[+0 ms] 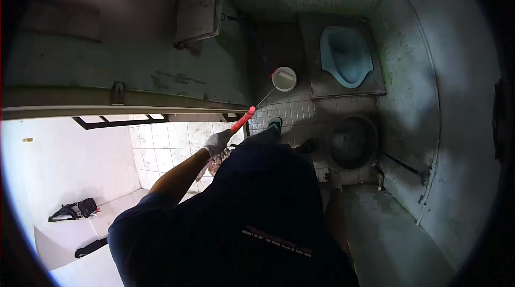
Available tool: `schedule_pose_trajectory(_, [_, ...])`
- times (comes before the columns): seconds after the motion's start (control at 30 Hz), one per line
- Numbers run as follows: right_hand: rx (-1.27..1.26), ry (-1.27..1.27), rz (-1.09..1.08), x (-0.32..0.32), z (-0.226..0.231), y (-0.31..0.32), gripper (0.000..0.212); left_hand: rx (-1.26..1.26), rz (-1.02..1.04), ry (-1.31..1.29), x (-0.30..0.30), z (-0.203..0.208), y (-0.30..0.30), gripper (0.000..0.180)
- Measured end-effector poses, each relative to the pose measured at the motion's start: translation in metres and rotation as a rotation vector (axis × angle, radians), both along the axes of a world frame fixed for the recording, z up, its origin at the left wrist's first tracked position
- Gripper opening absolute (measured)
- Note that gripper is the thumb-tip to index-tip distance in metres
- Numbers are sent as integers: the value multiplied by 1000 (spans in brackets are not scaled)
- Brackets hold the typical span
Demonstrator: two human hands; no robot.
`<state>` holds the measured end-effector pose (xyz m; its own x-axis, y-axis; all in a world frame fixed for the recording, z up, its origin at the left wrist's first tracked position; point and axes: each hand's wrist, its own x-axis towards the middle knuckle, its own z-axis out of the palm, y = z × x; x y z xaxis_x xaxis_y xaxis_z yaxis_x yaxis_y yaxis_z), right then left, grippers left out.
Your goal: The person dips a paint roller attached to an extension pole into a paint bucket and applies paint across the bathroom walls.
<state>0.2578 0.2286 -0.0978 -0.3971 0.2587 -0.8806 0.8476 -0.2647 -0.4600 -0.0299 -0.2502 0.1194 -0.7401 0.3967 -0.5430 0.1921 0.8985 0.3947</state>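
My left hand point(217, 143), in a white glove, is wrapped round the red handle of a paint roller point(243, 120). Its thin metal rod slants away to a white bucket point(278, 86) on the tiled floor, and the pale roller head lies inside the bucket's mouth. Low at my right side hangs my right hand point(334, 179), also gloved, in dim light. Its fingers look loosely apart with nothing visible in them. The nearest thing to it is a large round dark tub point(374, 139), just ahead.
A light blue squat toilet point(351, 67) is set in a raised slab ahead right. Beyond the tub, a tap point(380, 179) and a pipe point(405, 164) stick out by the right wall. A door edge point(177, 110) runs along my left. A black bag point(86, 207) lies in the bright area at left.
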Motion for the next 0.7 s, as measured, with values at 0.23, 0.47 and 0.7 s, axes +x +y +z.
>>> schedule_pose_trajectory(0.23, [394, 121, 488, -11, 37, -26, 39, 11, 199, -271, -41, -8, 1, 36])
schedule_pose_trajectory(0.47, [293, 203, 105, 123, -74, -39, 35, -18, 419, -599, -103, -67, 48, 39])
schedule_pose_trajectory(0.7, [-9, -129, -233, 28, 75, -73, 45, -65, 46, -380, -132, -222, 5, 23])
